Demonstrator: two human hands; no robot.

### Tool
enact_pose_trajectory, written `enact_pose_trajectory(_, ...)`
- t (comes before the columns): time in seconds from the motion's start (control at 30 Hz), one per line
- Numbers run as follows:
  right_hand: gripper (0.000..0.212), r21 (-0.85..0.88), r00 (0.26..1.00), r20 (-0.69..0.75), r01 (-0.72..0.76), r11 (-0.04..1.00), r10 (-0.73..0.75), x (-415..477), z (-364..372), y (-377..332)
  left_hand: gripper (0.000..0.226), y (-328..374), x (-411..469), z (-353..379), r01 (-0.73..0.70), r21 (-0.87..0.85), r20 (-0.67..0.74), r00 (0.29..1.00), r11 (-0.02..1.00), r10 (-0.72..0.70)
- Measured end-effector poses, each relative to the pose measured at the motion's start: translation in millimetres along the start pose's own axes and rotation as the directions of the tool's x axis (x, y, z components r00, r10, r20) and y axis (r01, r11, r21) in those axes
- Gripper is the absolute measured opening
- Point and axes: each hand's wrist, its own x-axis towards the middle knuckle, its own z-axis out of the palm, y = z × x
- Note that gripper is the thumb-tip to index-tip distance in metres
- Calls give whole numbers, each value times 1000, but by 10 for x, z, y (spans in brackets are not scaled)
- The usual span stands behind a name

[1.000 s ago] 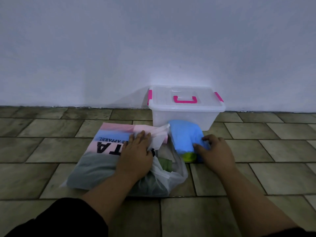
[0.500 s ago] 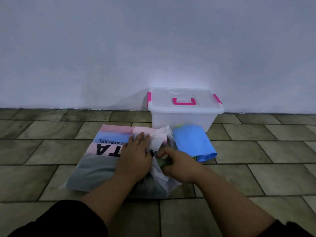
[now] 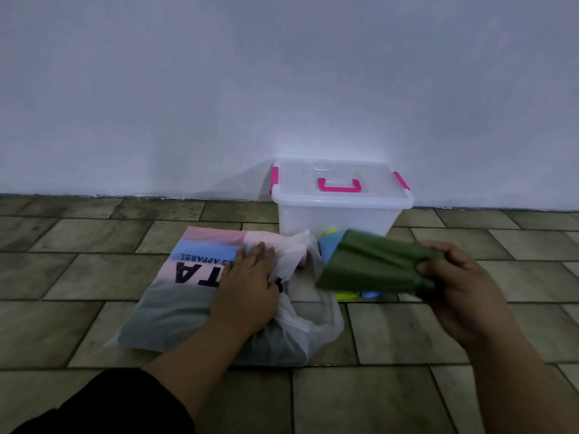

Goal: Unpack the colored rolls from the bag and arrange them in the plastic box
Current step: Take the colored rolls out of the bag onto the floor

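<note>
A printed plastic bag [image 3: 200, 277] lies on the tiled floor with dark rolls showing through it. My left hand [image 3: 247, 286] presses flat on the bag near its mouth. My right hand [image 3: 463, 286] grips one end of a dark green roll [image 3: 372, 264], held just above the floor to the right of the bag. Under the green roll lie a blue roll [image 3: 329, 245] and a yellow-green roll [image 3: 347, 296], mostly hidden. The clear plastic box [image 3: 338, 214] with pink latches stands behind them against the wall, its lid closed.
A plain white wall [image 3: 282, 89] rises right behind the box. Brown floor tiles [image 3: 470, 324] stretch to both sides and toward me. My dark sleeve [image 3: 109, 408] shows at the lower left.
My right hand went from the blue roll into the bag's mouth, then drew out the dark green roll and carried it to the right. The left hand stayed on the bag.
</note>
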Motion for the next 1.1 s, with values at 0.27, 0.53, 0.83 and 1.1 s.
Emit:
enact_pose_trajectory(0.27,40,-830,882,27,282,481,-470,188,278,613,65,23,-14,-13,11,3,11,1000,1000,-11)
enact_pose_trajectory(0.53,45,-912,869,252,361,196,-426,149,419,620,71,15,8,-17,-6,54,67,998,999,2)
enact_pose_trajectory(0.83,29,-830,809,512,381,407,289,-297,870,338,92,13,-72,-339,-78,139,421,907,987,13)
enact_pose_trajectory(1.1,19,-813,844,495,364,455,208,-424,743,374,106,-41,-217,-415,-184,196,516,855,963,59)
